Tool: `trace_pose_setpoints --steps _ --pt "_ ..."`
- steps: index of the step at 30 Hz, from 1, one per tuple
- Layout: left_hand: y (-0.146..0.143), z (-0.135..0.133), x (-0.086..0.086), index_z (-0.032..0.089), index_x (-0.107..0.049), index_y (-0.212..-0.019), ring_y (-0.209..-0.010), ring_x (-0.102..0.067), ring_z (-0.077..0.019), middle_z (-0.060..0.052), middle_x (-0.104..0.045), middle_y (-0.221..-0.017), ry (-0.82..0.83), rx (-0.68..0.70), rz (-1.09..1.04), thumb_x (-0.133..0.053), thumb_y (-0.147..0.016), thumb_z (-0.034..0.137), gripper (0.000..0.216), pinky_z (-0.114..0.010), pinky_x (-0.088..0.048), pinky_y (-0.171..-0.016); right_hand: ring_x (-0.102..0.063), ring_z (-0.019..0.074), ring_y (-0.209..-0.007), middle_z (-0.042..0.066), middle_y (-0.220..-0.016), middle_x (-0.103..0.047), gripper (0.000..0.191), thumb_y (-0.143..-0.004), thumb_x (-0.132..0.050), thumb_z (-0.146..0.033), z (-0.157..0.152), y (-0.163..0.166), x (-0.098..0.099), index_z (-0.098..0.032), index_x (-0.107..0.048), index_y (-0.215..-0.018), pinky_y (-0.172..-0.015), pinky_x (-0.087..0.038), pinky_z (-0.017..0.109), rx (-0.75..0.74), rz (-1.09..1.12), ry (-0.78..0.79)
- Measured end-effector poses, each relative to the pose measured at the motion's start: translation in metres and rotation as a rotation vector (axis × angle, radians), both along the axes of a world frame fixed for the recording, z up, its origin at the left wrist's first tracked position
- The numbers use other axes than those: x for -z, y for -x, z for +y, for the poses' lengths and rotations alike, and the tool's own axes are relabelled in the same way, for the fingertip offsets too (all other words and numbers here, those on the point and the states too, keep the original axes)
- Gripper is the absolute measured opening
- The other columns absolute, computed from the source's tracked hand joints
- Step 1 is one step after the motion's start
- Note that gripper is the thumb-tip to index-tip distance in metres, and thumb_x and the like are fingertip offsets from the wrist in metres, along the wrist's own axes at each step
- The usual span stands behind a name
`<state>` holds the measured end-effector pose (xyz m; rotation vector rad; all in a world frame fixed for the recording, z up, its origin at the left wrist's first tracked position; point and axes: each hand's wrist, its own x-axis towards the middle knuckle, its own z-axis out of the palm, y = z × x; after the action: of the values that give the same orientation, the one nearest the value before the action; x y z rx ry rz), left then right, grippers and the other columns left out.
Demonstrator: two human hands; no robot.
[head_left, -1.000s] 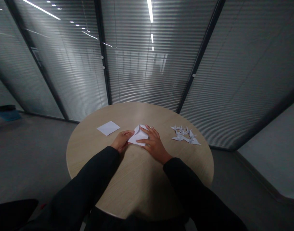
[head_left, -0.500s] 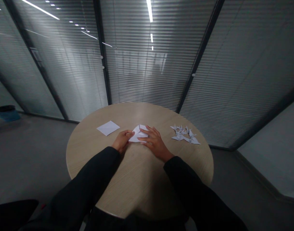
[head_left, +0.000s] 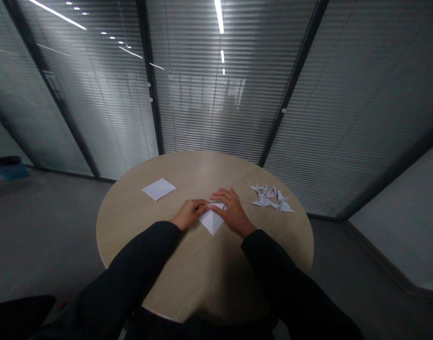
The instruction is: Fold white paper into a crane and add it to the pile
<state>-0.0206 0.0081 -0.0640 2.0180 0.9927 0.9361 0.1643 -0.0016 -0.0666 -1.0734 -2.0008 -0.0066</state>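
Note:
A folded sheet of white paper [head_left: 212, 223] lies between my hands, one corner pointing toward me and a crease running down its middle. My left hand [head_left: 190, 213] is closed on its far left edge, thumb and fingers pinching the paper. Across the far right side rests my right hand [head_left: 232, 210], its thumb on the far edge near the left fingertips. The other right fingers are stretched out over the paper and beyond it. Part of the far edge is hidden under the fingers.
On a round wooden table [head_left: 174, 278], a flat square of white paper [head_left: 158, 189] lies at the left. A cluster of several folded paper cranes [head_left: 272, 198] sits at the right. Behind the table stand glass panels with blinds [head_left: 216, 118]. A blue bin [head_left: 10, 169] is on the floor far left.
The paper has turned and come nearer to me, so a corner now points my way. My left hand has shifted right, and the two hands' fingertips now meet at the far edge.

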Motion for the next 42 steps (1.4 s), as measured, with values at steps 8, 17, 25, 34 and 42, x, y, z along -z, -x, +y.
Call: trace_pose_setpoints --steps 8,17,25,34,42 --pt "0.0 -0.008 -0.008 0.014 -0.071 -0.093 -0.071 -0.06 -0.0159 -0.007 -0.071 -0.081 -0.078 0.001 0.156 -0.047 -0.089 0.038 0.034 -0.025 -0.042 -0.066 -0.064 0.0181 -0.084 0.001 -0.082 -0.071 0.016 -0.085 -0.062 -0.035 -0.002 -0.002 -0.007 -0.022 -0.069 -0.079 -0.106 -0.029 0.047 -0.068 -0.004 0.109" --pt "0.003 -0.006 -0.01 0.014 -0.072 -0.085 -0.07 -0.059 -0.0165 -0.006 -0.07 -0.077 -0.047 -0.026 0.134 -0.05 -0.086 0.037 0.032 -0.025 -0.041 -0.066 -0.063 0.019 -0.082 0.004 -0.082 -0.07 0.011 -0.084 -0.061 -0.026 -0.004 -0.003 -0.01 -0.02 -0.067 -0.078 -0.079 -0.046 0.033 -0.066 0.068 0.171" --pt "0.004 -0.002 -0.007 0.016 -0.069 -0.065 -0.052 -0.044 -0.012 0.0 -0.057 -0.053 0.02 -0.057 -0.049 -0.058 -0.079 0.036 0.027 -0.023 -0.032 -0.053 -0.062 0.019 -0.084 0.004 -0.085 -0.068 0.014 -0.085 -0.056 -0.03 -0.006 -0.002 -0.01 -0.021 -0.066 -0.083 -0.079 -0.048 0.033 -0.073 0.119 0.187" --pt "0.005 0.008 -0.002 0.008 -0.067 -0.069 -0.055 -0.057 -0.0115 -0.005 -0.063 -0.062 0.583 -0.172 -0.639 -0.072 -0.072 0.024 0.017 -0.025 -0.051 -0.057 -0.033 0.0218 -0.135 0.003 -0.139 -0.047 0.048 -0.08 -0.043 -0.006 -0.009 -0.01 -0.012 -0.028 -0.063 -0.117 -0.111 -0.026 0.049 -0.124 -0.037 -0.067" --pt "0.003 0.002 -0.01 0.005 -0.067 -0.074 -0.059 -0.064 -0.0124 -0.009 -0.067 -0.068 0.77 -0.132 -0.784 -0.06 -0.081 0.007 0.01 -0.021 -0.055 -0.057 -0.019 0.0258 -0.142 -0.004 -0.15 -0.034 0.035 -0.079 -0.067 -0.023 -0.014 -0.004 -0.015 -0.038 -0.066 -0.11 -0.112 -0.019 0.055 -0.124 -0.232 -0.104"
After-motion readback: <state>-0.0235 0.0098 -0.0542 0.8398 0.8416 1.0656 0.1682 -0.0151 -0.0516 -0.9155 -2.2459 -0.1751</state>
